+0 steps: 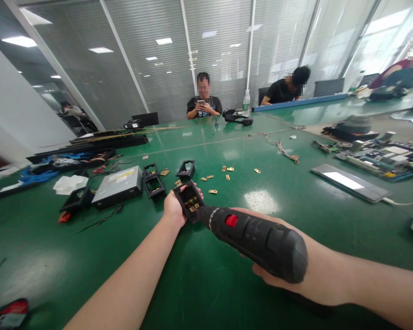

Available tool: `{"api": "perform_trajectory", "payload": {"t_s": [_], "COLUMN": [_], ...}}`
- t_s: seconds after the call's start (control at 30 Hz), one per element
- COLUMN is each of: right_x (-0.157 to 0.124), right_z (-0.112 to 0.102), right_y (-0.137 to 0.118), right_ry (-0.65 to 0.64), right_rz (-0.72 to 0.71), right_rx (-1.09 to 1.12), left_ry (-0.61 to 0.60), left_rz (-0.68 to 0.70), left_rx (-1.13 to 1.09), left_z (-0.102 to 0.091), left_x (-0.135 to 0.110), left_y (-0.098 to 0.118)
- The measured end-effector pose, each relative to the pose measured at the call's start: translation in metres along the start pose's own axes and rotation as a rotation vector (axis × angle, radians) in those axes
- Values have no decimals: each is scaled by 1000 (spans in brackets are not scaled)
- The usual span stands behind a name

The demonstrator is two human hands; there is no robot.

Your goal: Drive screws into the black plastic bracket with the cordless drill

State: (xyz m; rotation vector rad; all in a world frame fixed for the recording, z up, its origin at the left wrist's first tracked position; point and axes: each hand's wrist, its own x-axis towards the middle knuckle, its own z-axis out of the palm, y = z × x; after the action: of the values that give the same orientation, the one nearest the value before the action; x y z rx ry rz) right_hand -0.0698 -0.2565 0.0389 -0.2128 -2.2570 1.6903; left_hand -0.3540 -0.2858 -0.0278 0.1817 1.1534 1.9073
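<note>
My left hand (pixel 175 208) is wrapped round a black rectangular housing (pixel 181 195) with small brass pieces inside it. A black cordless drill (pixel 258 240) with a red switch on top is gripped in my right hand (pixel 271 275). Its front end points into the housing; the tip of the bit is hidden, so contact cannot be made out. Just beyond the housing, several small brass plates (pixel 212 191) lie loose on the green table (pixel 206 275). Similar black housings (pixel 154 187) stand to the left of my left hand.
On the left are a silver disc drive (pixel 119 185) and crumpled white paper (pixel 70 184). To the right lie a phone-like slab (pixel 351 182) on a cable and circuit boards (pixel 388 153). Across the table, a person (pixel 203 103) holds a phone; another person (pixel 284 91) bends down.
</note>
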Motion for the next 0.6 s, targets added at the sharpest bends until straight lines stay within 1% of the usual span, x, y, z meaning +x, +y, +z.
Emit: {"api": "perform_trajectory", "payload": {"t_s": [0.13,0.3,0.47,0.6], "right_x": [3,7,6,4], "right_z": [3,5,6,10], "right_y": [-4,-9,-7,-5], "right_ry": [22,24,8,13], "right_rz": [58,28,10,35], "right_rx": [10,35,55,57], "left_ry": [3,21,13,20], "left_rz": [27,29,17,39], "left_rx": [33,29,19,33], "left_z": [4,5,4,3], "left_x": [-5,-5,-5,-6], "left_y": [-1,-2,-1,-3]}}
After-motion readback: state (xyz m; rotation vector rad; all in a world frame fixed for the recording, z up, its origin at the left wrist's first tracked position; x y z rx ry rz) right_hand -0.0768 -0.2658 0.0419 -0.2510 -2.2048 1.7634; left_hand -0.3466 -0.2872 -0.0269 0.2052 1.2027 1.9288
